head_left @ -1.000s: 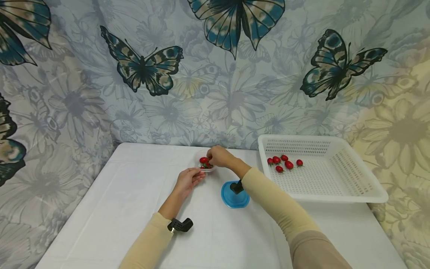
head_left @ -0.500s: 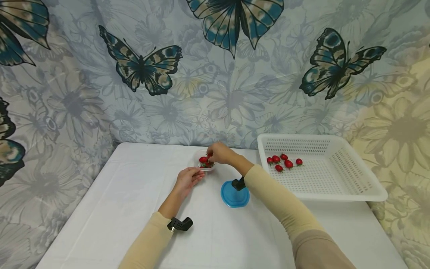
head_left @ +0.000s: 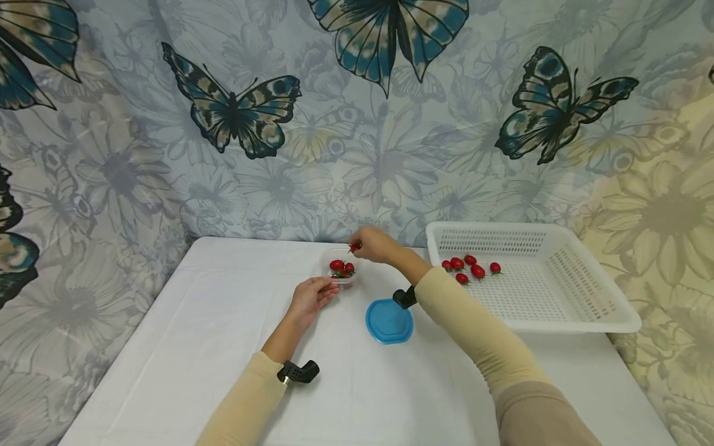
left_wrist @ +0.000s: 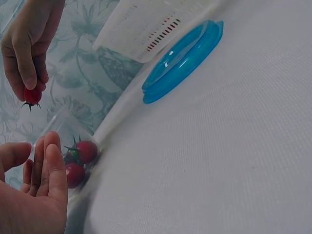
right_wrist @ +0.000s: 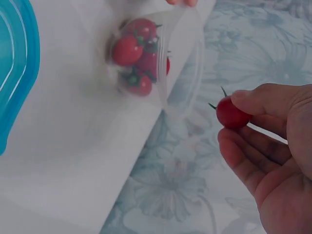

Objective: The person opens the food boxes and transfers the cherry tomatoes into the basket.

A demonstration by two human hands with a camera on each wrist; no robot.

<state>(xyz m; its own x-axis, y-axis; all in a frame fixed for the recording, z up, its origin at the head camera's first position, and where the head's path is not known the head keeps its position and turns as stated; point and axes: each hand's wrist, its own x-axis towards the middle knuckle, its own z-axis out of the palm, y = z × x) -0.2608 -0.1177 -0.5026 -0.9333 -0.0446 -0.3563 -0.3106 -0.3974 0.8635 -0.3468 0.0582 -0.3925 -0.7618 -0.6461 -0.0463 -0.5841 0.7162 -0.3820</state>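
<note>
My right hand [head_left: 376, 244] pinches a cherry tomato [right_wrist: 232, 113] with green sepals between thumb and fingers, above and to the right of a small clear plastic container [head_left: 347, 280]. Several cherry tomatoes [right_wrist: 127, 50] lie in that container. My left hand [head_left: 307, 302] holds the container's near rim, thumb above and fingers below. The left wrist view shows the left hand's fingers [left_wrist: 56, 170] in front of the container wall, hiding part of it. A blue lid [head_left: 389, 322] lies flat on the table, nearer to me than the container.
A white perforated basket [head_left: 558, 322] stands on the right of the table, with several cherry tomatoes [head_left: 478, 271] at its left side. The table has a white cloth [head_left: 223, 310]. A butterfly-print backdrop [head_left: 385, 161] rises right behind the table's back edge.
My right hand has lifted a cherry tomato up out of the container, moving slightly right. More of the tomatoes inside now show. The left hand has stayed at the rim.
</note>
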